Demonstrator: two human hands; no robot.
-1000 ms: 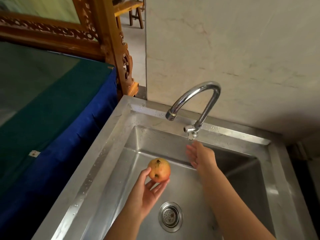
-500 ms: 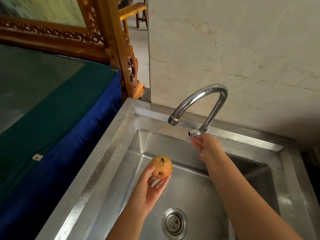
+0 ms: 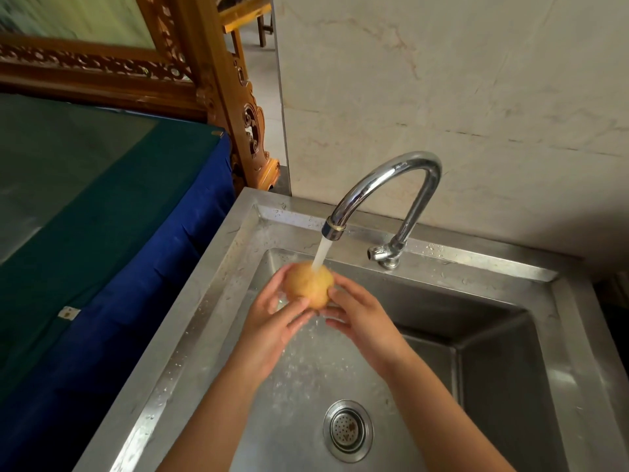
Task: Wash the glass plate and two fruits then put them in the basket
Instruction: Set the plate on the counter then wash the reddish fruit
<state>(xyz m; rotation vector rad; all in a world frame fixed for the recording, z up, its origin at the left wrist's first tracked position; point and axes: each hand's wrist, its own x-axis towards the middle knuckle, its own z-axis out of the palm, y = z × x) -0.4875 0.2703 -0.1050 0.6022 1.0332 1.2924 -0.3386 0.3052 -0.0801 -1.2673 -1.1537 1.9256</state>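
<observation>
A round yellow-brown fruit (image 3: 308, 284) sits under a stream of water from the curved chrome tap (image 3: 391, 180), over the steel sink (image 3: 211, 301). My left hand (image 3: 272, 321) cups the fruit from the left and below. From the right, my right hand (image 3: 357, 315) presses its fingers against the fruit. Water splashes down between my hands onto the sink floor. The glass plate, the other fruit and the basket are out of view.
The tap handle (image 3: 379, 252) sticks out at the tap's base. The drain strainer (image 3: 348, 430) lies near the front of the sink. A blue-and-green covered table (image 3: 85, 216) stands to the left, a carved wooden frame (image 3: 218, 97) behind it, a marble wall (image 3: 476, 97) at the back.
My right hand left the tap handle and came down onto the fruit. Water now runs from the spout. My left hand lifted the fruit up under the stream.
</observation>
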